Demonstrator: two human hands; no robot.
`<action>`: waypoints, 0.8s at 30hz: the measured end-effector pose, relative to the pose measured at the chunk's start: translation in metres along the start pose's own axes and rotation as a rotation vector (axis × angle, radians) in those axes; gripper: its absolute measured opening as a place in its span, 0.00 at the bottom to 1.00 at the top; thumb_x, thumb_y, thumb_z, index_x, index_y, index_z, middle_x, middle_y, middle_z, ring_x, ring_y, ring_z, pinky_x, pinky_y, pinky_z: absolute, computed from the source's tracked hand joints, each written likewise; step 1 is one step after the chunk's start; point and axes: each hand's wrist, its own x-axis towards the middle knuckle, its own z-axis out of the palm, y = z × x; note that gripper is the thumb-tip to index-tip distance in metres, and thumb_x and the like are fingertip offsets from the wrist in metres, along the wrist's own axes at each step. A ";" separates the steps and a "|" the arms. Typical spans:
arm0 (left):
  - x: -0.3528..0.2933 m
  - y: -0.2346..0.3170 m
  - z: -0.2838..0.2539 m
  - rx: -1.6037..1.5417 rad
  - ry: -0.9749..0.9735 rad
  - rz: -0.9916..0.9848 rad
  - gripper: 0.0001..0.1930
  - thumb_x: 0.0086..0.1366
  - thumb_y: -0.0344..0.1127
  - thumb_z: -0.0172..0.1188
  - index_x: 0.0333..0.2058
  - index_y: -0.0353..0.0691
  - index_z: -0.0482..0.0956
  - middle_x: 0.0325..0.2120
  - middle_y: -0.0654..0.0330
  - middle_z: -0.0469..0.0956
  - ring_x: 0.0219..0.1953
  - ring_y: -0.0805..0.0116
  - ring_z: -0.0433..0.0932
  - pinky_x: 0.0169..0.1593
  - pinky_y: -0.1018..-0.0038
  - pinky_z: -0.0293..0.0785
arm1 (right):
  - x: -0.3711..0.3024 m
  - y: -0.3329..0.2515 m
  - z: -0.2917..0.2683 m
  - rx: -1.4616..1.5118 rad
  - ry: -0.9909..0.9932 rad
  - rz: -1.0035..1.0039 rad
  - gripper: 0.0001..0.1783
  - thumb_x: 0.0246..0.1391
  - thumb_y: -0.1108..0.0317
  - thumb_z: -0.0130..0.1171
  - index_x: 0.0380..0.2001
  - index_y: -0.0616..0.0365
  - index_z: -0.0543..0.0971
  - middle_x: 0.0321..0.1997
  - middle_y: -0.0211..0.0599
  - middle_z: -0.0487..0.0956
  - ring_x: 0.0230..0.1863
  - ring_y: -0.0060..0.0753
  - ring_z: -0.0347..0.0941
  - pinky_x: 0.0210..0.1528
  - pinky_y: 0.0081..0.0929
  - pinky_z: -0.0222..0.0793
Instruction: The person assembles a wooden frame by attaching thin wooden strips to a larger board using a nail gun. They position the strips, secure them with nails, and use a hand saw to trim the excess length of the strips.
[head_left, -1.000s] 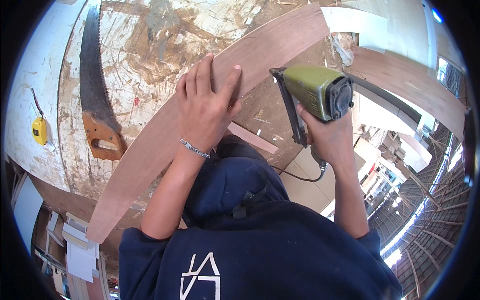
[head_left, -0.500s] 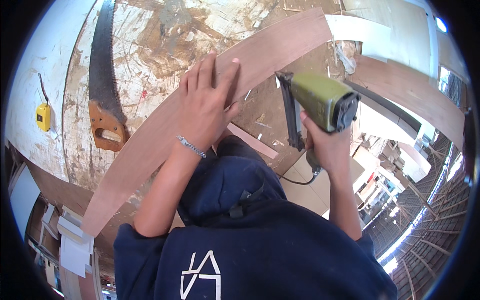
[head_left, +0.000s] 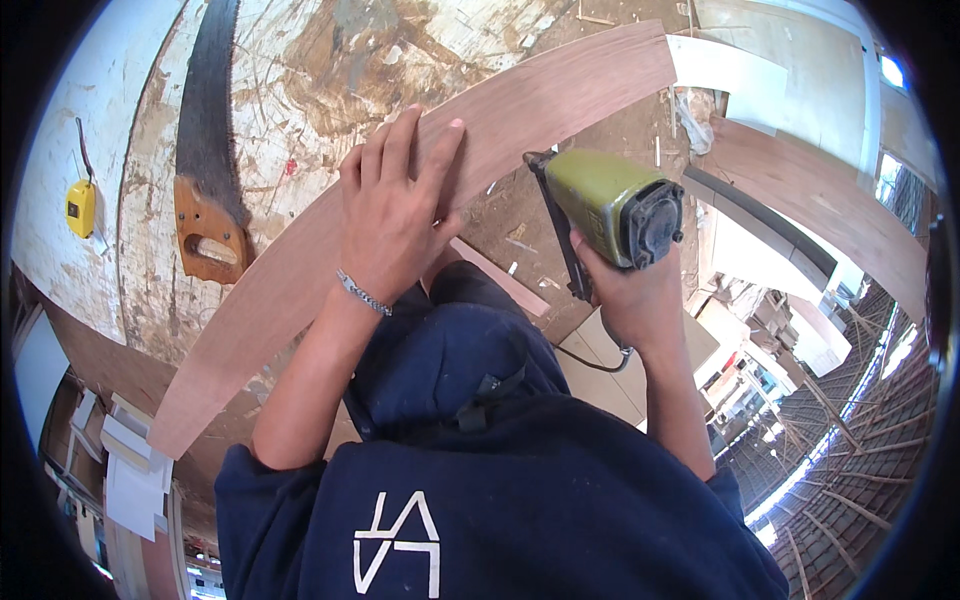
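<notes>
A long, reddish-brown wooden board lies across the worktable, looking curved in this view. My left hand rests on it with fingers spread, the fingertips near its far edge. My right hand is wrapped round the handle of a green and black pneumatic nail gun. The gun's nose points toward the board's near edge; whether it touches the wood I cannot tell. A dark hose hangs from the handle's base. Part of the handle is hidden by my fingers.
A handsaw with a wooden handle lies left of the board. Farther left is a yellow tape measure. A narrow wood strip lies close to my body. More wooden panels and a clear plastic scrap are at the right.
My right hand has brought the nail gun leftward, closer to the board's near edge. My left hand stays on the board, and the whole view has shifted slightly.
</notes>
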 end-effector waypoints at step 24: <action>-0.007 -0.099 -0.077 -0.508 -0.467 -0.429 0.20 0.71 0.47 0.63 0.46 0.33 0.84 0.28 0.59 0.82 0.33 0.74 0.75 0.41 0.74 0.74 | -0.012 0.004 0.015 -0.060 0.043 0.080 0.18 0.56 0.61 0.72 0.40 0.66 0.84 0.26 0.39 0.81 0.24 0.30 0.77 0.28 0.30 0.70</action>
